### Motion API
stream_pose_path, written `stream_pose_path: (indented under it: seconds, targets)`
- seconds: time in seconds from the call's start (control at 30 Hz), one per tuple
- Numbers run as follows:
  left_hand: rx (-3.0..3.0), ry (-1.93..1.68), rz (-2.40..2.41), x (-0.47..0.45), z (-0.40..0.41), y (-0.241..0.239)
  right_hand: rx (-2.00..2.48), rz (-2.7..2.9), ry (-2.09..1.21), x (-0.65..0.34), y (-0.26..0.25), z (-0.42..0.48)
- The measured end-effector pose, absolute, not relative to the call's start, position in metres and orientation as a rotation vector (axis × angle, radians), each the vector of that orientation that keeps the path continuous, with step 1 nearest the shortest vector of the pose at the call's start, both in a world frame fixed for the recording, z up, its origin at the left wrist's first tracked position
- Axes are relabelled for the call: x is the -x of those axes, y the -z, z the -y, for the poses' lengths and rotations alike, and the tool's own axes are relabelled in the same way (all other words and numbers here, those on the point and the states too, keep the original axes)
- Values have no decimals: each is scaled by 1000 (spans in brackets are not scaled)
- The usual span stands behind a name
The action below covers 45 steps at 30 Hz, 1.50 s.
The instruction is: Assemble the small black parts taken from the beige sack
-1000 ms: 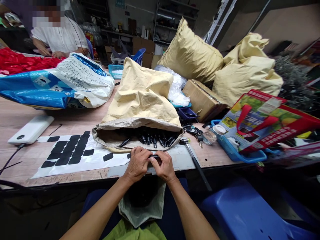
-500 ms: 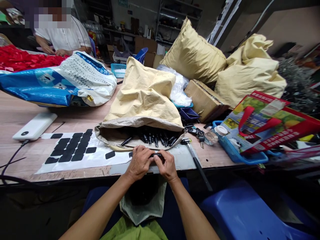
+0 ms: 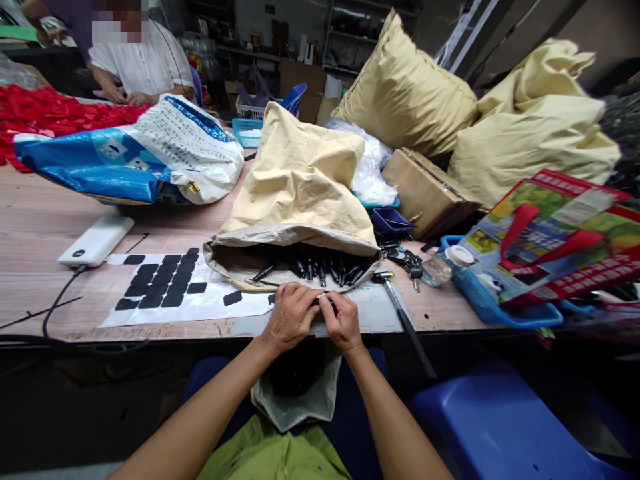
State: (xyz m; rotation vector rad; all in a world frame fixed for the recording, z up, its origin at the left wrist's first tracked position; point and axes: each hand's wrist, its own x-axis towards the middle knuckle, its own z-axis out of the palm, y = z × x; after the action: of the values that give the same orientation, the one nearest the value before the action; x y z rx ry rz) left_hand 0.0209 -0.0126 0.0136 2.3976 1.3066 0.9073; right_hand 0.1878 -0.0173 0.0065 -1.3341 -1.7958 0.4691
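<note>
My left hand and my right hand meet at the table's front edge. Between their fingertips is a small, slim black piece, mostly covered by the fingers; a light spot shows near the right thumb. Just beyond them, a cream cloth sack lies with its mouth towards me. Several black pen-shaped parts stick out of the sack's mouth. Below my hands, a second sack hangs open at my lap, its inside dark.
Left of the hands lies a white sheet with black rounded patches, near a white power bank. A hammer overhangs the edge at right. Keys, a bottle and a blue basket stand farther right. Another person sits across.
The view has shifted, so the table's things appear farther right and slightly higher. Both hands stay together on the black piece, with the fingers slightly rearranged around it.
</note>
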Motion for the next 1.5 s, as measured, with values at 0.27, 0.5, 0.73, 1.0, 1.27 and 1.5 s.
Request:
stream_pose_path:
  seconds: [0.27, 0.5, 0.73, 1.0, 1.27, 1.5]
  targets:
    - [-2403, -833, -1854, 33, 60, -4, 1334, 1780, -404, -186, -6, 18]
    - [-2573, -550, -1859, 45, 57, -7, 1334, 1776, -400, -186, -6, 18]
    - [-2544, -497, -1928, 42, 77, -16, 1329, 1795, -377, -186, -6, 18]
    - [-2352, -646, -2147, 67, 74, -9, 1342, 1820, -350, -184, -5, 17]
    - [-2246, -779, -2298, 57, 14, -26, 1355, 1830, -345, -183, -5, 17]
    - [-2132, -565, -2233, 48, -34, -29, 1346, 1831, -334, -185, -5, 17]
